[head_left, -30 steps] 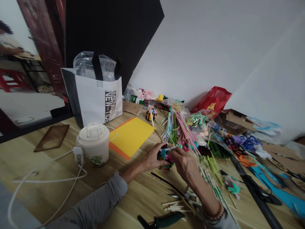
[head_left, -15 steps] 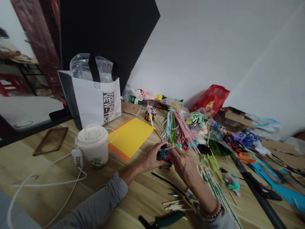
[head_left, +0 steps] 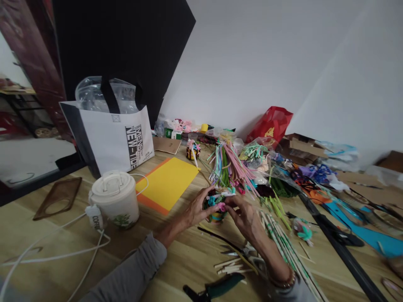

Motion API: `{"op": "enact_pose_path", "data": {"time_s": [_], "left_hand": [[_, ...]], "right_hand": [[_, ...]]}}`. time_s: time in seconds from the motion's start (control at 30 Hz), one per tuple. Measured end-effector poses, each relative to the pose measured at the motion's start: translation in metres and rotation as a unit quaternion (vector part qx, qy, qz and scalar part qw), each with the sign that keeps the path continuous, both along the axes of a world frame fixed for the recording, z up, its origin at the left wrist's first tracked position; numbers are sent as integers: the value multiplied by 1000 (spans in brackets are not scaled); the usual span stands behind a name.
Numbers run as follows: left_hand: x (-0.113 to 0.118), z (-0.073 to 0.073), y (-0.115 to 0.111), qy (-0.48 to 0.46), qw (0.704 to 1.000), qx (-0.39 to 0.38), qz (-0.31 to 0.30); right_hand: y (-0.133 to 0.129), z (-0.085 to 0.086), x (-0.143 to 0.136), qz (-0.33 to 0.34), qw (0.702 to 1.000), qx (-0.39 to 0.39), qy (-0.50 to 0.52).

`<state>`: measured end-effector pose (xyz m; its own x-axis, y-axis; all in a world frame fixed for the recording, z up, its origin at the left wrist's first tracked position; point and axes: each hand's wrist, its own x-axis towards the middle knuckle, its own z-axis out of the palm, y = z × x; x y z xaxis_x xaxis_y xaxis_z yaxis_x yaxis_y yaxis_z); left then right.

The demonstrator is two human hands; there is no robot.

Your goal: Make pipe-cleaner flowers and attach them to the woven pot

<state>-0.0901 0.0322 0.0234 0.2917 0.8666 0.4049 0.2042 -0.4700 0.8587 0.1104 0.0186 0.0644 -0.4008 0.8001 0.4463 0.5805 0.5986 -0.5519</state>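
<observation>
A small striped pot [head_left: 217, 217] decorated with fuzzy pipe-cleaner flowers stands on the wooden table. My left hand [head_left: 197, 209] is curled around its left side, the thumb lying across the front. On the right, my right hand [head_left: 247, 214] pinches a small pink flower [head_left: 222, 206] at the pot's upper edge. Blue flowers [head_left: 211, 201] show between the hands. My fingers hide part of the pot. Nearer to me lie scissors [head_left: 250, 251], short wooden sticks [head_left: 231, 266] and a dark-green-handled cutting tool [head_left: 225, 287].
A lidded white cup [head_left: 115, 197] with a cable stands left, before a white shopping bag [head_left: 113, 134]. Yellow paper [head_left: 173, 180] lies beyond my left hand. Behind are bunched pipe cleaners [head_left: 231, 165] and another decorated pot [head_left: 192, 151]. Green-and-white sticks [head_left: 281, 243] lie right.
The view has shifted a little to the right. My right fingers have drawn back slightly, so the pink flower and the pot's striped side show more clearly.
</observation>
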Motion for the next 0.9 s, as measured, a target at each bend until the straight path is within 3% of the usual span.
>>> {"op": "enact_pose_path", "data": {"time_s": [0.37, 0.9], "left_hand": [[7, 4, 2, -21, 1000, -7, 9], [12, -5, 2, -49, 997, -12, 55]], "right_hand": [[4, -13, -11, -33, 999, -11, 23], [1, -11, -10, -10, 996, -73, 42]]}}
